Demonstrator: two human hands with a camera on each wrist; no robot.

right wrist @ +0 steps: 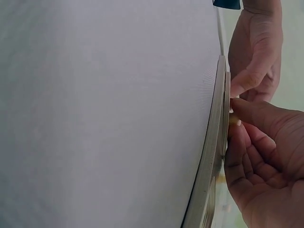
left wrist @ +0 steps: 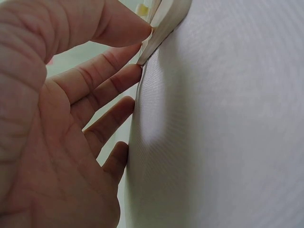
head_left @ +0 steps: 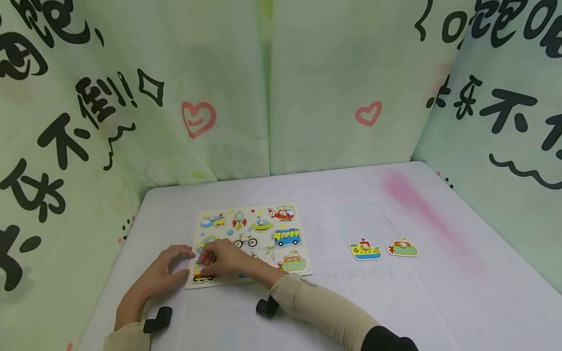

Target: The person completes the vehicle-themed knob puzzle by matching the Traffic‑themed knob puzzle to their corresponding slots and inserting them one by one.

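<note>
A wooden peg puzzle board [head_left: 263,251] with printed vehicles lies flat on the table. Over its lower left corner my right hand [head_left: 229,259] pinches the small knob of a red and yellow train piece [head_left: 203,279], thumb on one side and fingertips on the other. In the right wrist view the piece's edge [right wrist: 227,90] stands a little proud of the board, and the curled fingers partly cover its knob. My left hand [head_left: 155,275] rests at the board's left edge. Its thumb and loosely extended fingers [left wrist: 111,85] touch the edge there.
To the right of the board lie a yellow and blue ship piece [head_left: 366,250] and a green and orange submarine piece [head_left: 403,247]. A white cloth [head_left: 333,312] with a pink stain covers the table. Printed green curtains [head_left: 316,87] hang behind and on both sides.
</note>
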